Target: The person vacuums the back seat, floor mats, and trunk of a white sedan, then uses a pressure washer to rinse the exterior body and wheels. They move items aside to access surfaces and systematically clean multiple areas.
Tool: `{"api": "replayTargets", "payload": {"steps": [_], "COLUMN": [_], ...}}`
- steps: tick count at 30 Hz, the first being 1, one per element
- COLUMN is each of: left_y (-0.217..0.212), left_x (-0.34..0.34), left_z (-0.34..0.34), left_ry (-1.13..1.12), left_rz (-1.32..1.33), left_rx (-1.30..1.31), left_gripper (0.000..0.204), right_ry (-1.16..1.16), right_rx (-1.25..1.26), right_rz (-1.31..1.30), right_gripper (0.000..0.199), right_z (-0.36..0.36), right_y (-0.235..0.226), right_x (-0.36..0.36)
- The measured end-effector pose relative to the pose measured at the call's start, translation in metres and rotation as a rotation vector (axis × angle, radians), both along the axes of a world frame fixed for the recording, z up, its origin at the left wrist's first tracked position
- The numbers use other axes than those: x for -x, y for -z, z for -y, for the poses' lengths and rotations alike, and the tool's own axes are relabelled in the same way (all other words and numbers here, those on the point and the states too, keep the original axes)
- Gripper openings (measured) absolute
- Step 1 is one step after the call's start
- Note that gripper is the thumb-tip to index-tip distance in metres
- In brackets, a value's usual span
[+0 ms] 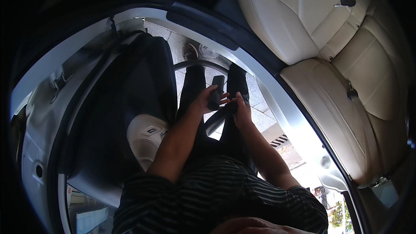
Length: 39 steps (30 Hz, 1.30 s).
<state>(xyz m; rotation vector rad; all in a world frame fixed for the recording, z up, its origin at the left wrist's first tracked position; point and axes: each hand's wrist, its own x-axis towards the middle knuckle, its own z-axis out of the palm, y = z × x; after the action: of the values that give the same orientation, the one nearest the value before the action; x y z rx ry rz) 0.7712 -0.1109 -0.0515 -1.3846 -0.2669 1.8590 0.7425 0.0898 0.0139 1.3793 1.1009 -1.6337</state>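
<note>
In front of my dark trousers, my left hand [203, 101] is closed round a black oblong piece [216, 91], thumb along its side and fingertips showing past it. Close by on the right, my right hand [242, 109] has its fingers curled and its thumb raised. They grip the upper end of a dark, curved tube [222, 117], partly hidden by the hand. The two hands' fingertips nearly meet. Beyond them, another stretch of dark tube [201, 63] arches across the trouser legs; whether it is the same tube is hidden.
I am in a car's doorway. A door with a black inner panel [117, 91] and beige armrest [147, 136] stands at the left. Beige seats [318, 108] lie to the right, with a white cable and black plug [348, 1]. Below is grey paving [260, 104].
</note>
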Motion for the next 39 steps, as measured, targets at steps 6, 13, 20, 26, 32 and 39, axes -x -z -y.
{"api": "replayTargets", "payload": {"steps": [6,13,20,26,32,39], "left_y": [-0.025,-0.04,-0.002,0.006,0.005,0.02], "left_x": [-0.004,-0.016,-0.026,-0.074,-0.092,-0.09], "left_z": [-0.004,-0.029,-0.037,-0.033,-0.055,-0.062], "left_ry": [0.577,0.695,0.706,0.898,1.22,1.254], "left_rz": [-0.418,-0.61,-0.698,-0.89,-1.014,-1.092], "left_rx": [0.21,0.494,0.488,0.593,0.507,0.558], "left_gripper": [0.056,0.064,0.065,0.084,0.079,0.074], "right_ry": [-0.05,-0.323,-0.75,-1.393,-1.889,-2.188], "right_rx": [0.018,0.05,0.137,-0.04,-0.354,-0.603], "right_rz": [0.233,0.3,0.216,-0.061,-0.78,-0.943], "right_gripper": [0.094,0.098,0.061,0.055,0.064,0.041], "right_z": [0.009,0.007,0.001,0.012,0.075,0.082], "right_y": [0.035,0.003,-0.027,0.036,0.142,0.243], "right_x": [-0.006,0.01,0.042,0.105,0.109,0.066]}}
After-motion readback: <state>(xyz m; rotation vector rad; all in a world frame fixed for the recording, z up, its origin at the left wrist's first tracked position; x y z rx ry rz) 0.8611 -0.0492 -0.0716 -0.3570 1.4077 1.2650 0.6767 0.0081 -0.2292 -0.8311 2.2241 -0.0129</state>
